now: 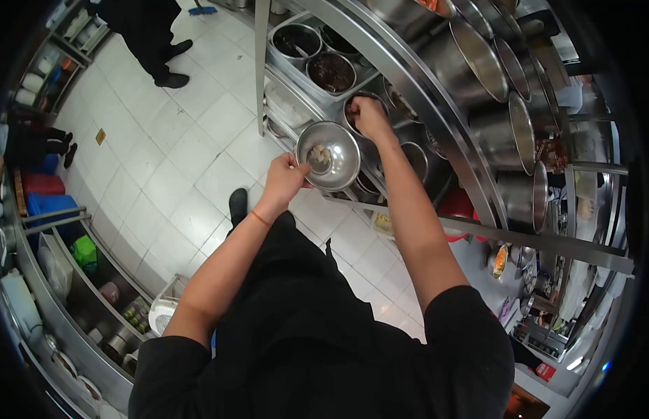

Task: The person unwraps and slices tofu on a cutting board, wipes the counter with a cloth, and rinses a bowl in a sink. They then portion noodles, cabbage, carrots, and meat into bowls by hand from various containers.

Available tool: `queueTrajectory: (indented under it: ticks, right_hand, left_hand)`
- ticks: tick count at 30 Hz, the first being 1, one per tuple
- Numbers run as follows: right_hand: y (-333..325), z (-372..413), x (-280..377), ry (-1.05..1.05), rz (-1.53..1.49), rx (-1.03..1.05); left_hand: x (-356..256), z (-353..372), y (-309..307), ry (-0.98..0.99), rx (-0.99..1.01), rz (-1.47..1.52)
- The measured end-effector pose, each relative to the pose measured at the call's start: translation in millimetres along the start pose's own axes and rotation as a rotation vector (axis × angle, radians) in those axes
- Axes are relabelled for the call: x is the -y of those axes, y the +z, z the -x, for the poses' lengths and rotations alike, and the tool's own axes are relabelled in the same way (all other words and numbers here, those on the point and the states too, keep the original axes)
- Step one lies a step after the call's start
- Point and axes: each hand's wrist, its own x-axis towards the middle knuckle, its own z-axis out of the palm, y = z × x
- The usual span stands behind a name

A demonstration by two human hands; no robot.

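My left hand grips the rim of a shiny metal bowl, thumb on the inner wall. Several small pale pieces lie in the bottom of the bowl, which is held tilted toward me beside the shelf. My right hand reaches into a round metal container on the shelf, just beyond the bowl. Its fingers are curled and closed, with the tips hidden, so I cannot make out what is between them. Close by stands a metal container of dark red-brown food.
A steel shelf rail curves above my right arm, with large metal pots on top. Below the shelf is a red container. Another person's black shoe stands on the tiled floor. Low shelves line the left.
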Motion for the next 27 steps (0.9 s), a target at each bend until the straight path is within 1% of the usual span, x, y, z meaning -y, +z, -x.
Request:
queueTrajectory:
  ticks: [5,7,9,11,12,14,15,17,19,21,23,24,25,27]
  right_hand:
    - [-11,2,7,-0.024,0.032,-0.003]
    - [-16,6,5,-0.064,-0.136,-0.208]
    - [-17,15,7,0.016,-0.243,-0.144]
    - [-9,7,1,-0.057,0.139,0.027]
    - [-8,-1,0,-0.068,0.14,0.034]
    - [-4,-16,-2,-0.095,0.07,0.121]
    - [-7,-15,1,-0.104,0.072,0.13]
    - [-17,-11,16,-0.099,0.026,0.026]
    - [-18,-6,12,-0.074,-0.095,-0.014]
    - [-30,7,19,0.023,-0.456,-0.125]
    - [-51,28,39,0.002,-0.771,-0.235]
    - [-59,38,32,-0.031,-0.8,0.005]
    - [-63,48,38,-0.025,-0.796,0.005]
    - [-78,58,50,-0.16,-0.616,0.307]
  left_hand:
    - [14,6,9,0.033,-0.05,0.025]
    - [3,14,16,0.047,-0.069,0.061]
    - [-1,20,20,0.069,-0.085,0.104]
    - [10,12,19,0.064,-0.101,0.094]
    - [11,11,20,0.061,-0.106,0.085]
    - [14,11,20,0.063,-0.119,0.098]
    - [15,13,19,0.062,-0.121,0.102]
    - [15,15,16,0.052,-0.119,0.082]
    - [13,17,12,0.047,-0.124,0.062]
    - [12,20,12,0.046,-0.117,0.056]
    - [12,17,12,0.062,-0.124,0.067]
    - [12,17,12,0.079,-0.126,0.075]
    - [10,19,10,0.074,-0.121,0.079]
    - [7,21,8,0.039,-0.051,0.059]
